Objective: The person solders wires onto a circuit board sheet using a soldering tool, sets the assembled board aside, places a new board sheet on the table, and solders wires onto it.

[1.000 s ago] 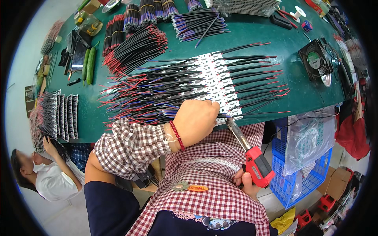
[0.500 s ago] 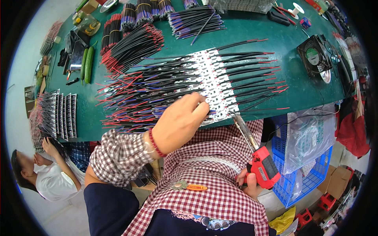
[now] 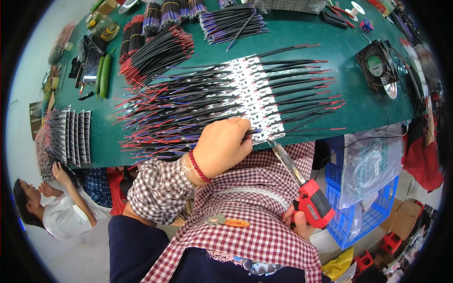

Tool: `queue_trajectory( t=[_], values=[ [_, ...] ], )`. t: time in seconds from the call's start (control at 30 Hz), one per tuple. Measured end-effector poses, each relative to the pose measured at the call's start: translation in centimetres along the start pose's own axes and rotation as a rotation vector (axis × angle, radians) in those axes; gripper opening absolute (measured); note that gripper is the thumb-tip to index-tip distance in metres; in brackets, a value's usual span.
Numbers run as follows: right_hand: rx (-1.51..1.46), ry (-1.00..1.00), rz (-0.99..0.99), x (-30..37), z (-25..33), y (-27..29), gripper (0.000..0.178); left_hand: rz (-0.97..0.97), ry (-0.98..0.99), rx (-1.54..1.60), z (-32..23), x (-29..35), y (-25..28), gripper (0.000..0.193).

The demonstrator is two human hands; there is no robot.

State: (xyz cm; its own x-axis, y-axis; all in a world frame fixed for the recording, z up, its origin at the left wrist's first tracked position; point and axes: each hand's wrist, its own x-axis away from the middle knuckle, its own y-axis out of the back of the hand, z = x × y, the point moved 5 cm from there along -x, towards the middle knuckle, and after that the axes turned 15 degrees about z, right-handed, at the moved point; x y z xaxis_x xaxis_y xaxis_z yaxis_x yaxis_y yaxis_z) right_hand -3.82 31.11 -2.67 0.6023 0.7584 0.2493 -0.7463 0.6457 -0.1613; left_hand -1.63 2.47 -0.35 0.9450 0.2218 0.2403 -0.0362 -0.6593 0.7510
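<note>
- White circuit boards (image 3: 252,89) lie side by side in a block on the tabletop (image 3: 306,40), at the middle of its near side, with black wires (image 3: 179,101) spreading left and right, their ends red or blue.
- The left hand (image 3: 224,144) bends over the wires at the block's near end; its fingertips are hidden, so whether that grip is closed on a wire cannot be told.
- The right hand (image 3: 299,224) has its grip wrapped round a red-and-black soldering tool (image 3: 314,203), whose metal tip reaches the boards' near edge; contact is unclear.
- The tabletop is green and slightly glossy. Behind the block lie a red-ended wire pile (image 3: 163,52), a blue-ended wire pile (image 3: 231,23) and banded wire bundles (image 3: 170,14).
- To the left are two cucumbers (image 3: 104,80) and, nearer the corner, a row of wired boards (image 3: 78,137).
- To the right stands a square black fan (image 3: 376,66); a white spool (image 3: 354,9) sits at the far side.
- Below the right side are blue crates (image 3: 339,221) with a clear plastic bag (image 3: 370,165), then a cardboard box (image 3: 401,219) and a red stool (image 3: 391,243).
- At the left, a co-worker in white (image 3: 68,212) sits over a pale floor (image 3: 56,254).
</note>
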Motion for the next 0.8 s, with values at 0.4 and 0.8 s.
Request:
queue_trajectory(
  t=[0.4,0.8],
  values=[
    [0.046,-0.200,0.148,-0.8,-0.8,-0.8,0.037,0.065,-0.036,-0.147,-1.1,-0.6,0.0,0.010],
    [0.038,-0.178,0.196,-1.5,0.2,-1.6,0.016,0.185,-0.128,-0.213,-0.7,-1.7,-0.3,0.010]
  ],
)
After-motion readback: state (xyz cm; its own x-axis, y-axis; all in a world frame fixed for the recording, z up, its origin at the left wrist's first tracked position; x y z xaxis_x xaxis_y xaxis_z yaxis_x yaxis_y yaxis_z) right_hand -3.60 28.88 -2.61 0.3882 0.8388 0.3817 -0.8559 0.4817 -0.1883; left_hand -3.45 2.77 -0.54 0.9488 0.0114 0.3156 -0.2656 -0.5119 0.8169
